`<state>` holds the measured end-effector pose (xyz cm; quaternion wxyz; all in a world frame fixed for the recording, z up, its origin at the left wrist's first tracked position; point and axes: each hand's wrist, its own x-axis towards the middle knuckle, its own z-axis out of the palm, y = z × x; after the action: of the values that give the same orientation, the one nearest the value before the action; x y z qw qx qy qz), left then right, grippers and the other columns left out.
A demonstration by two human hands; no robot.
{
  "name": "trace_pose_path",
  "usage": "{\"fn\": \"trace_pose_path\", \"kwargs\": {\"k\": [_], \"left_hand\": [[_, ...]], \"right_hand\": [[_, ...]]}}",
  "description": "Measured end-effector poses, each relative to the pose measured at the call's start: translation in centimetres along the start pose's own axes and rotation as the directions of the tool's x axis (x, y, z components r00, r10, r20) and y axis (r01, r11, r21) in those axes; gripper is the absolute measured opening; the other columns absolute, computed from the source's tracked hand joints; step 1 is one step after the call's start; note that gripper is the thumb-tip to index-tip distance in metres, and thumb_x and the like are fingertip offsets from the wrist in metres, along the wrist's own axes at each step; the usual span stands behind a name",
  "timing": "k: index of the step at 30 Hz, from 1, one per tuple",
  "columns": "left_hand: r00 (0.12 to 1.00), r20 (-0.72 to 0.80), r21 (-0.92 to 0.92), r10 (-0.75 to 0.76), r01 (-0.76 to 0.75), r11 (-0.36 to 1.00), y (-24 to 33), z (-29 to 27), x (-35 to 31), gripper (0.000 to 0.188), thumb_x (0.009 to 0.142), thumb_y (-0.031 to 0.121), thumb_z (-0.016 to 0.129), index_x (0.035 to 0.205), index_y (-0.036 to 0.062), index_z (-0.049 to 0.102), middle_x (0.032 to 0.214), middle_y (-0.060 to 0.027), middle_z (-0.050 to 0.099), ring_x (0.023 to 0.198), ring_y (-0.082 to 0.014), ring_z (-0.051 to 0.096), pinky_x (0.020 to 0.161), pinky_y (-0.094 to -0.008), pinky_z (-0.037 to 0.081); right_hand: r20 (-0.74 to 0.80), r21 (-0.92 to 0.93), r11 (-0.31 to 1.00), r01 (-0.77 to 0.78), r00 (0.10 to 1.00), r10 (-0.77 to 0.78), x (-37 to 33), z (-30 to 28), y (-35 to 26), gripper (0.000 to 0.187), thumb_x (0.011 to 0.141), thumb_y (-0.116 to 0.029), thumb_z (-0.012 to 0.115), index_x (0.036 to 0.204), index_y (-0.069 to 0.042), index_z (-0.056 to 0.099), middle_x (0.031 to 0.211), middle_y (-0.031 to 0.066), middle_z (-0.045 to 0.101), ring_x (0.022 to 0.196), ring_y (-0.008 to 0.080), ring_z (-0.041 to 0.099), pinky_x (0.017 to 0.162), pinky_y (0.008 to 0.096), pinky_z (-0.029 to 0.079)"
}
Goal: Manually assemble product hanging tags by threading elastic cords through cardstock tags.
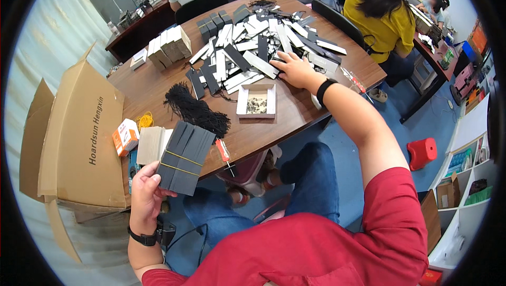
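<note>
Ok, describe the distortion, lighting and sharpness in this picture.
Head view: a black fisheye rim closes in, and the white shelves at right tilt and bend near it; head view: lighting is fairly even, the loose white strips looking bright; head view: the left hand and banded dark bundle look clear, distant things less detailed.

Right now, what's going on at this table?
A seated person in red holds a yellow-banded stack of dark strips in the left hand. The right hand is spread at the near side of a loose heap of black and white strips. A shallow open box and a bundle of black cords lie on the table.
</note>
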<state>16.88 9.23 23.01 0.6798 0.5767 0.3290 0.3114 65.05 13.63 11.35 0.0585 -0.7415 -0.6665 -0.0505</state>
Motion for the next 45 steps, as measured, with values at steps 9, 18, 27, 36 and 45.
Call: {"fn": "trace_pose_path", "kwargs": {"k": [9,18,27,36,45], "left_hand": [[0.991,-0.122,-0.075,0.046,-0.055,0.996,-3.3,-1.1,-0.6,0.052,0.085,0.021,0.06,0.123,-0.0116,0.045,0.102,-0.0167,0.064,0.078,-0.0209,0.068,0.059,-0.0301,0.059],[0.993,-0.114,-0.197,0.026,-0.048,0.979,-4.0,-0.9,-0.8,0.047,0.085,0.015,0.054,0.122,-0.0135,0.045,0.101,-0.0184,0.064,0.079,-0.0218,0.068,0.061,-0.0312,0.059],[0.99,-0.142,-0.138,-0.016,-0.004,0.99,-3.3,-0.7,-0.5,0.048,0.085,0.015,0.055,0.123,-0.014,0.044,0.102,-0.0187,0.064,0.078,-0.0217,0.068,0.061,-0.0309,0.059],[0.992,-0.122,-0.096,0.044,-0.055,0.994,-2.9,1.1,-0.3,0.057,0.083,0.026,0.062,0.12,-0.0135,0.046,0.096,-0.0173,0.065,0.072,-0.0205,0.067,0.058,-0.0304,0.058],[0.992,-0.127,-0.115,0.011,-0.026,0.993,-3.5,1.2,-1.3,0.056,0.082,0.027,0.062,0.118,-0.0138,0.047,0.094,-0.0174,0.065,0.072,-0.0204,0.068,0.056,-0.0297,0.058]], "right_hand": [[-0.016,-0.045,0.997,-0.062,0.998,0.061,-0.3,-1.1,-0.9,0.074,0.081,-0.054,0.056,0.144,-0.031,0.026,0.152,0.0088,0.02,0.139,0.039,0.016,0.1,0.0714,0.017],[0.041,-0.084,0.996,-0.034,0.998,0.037,2.9,-0.8,-1.1,0.077,0.083,-0.062,0.048,0.147,-0.027,0.021,0.154,0.0085,0.014,0.141,0.0367,0.008,0.099,0.072,0.016],[-0.087,-0.134,0.987,-0.089,0.993,0.077,8.1,0.9,-0.1,0.075,0.085,-0.058,0.049,0.146,-0.026,0.022,0.153,0.006,0.018,0.14,0.0354,0.011,0.1,0.0695,0.02],[-0.038,-0.013,0.999,-0.049,0.998,0.048,7.9,-2.7,0.0,0.085,0.075,-0.049,0.069,0.144,-0.025,0.026,0.152,0.011,0.02,0.137,0.0375,0.022,0.094,0.0645,0.035],[0.2,0.037,0.889,-0.457,0.875,0.441,-0.4,-1.5,5.9,0.099,0.071,-0.074,0.054,0.148,-0.026,0.015,0.155,0.0092,0.005,0.141,0.0408,0.002,0.098,0.0749,0.009]]}}
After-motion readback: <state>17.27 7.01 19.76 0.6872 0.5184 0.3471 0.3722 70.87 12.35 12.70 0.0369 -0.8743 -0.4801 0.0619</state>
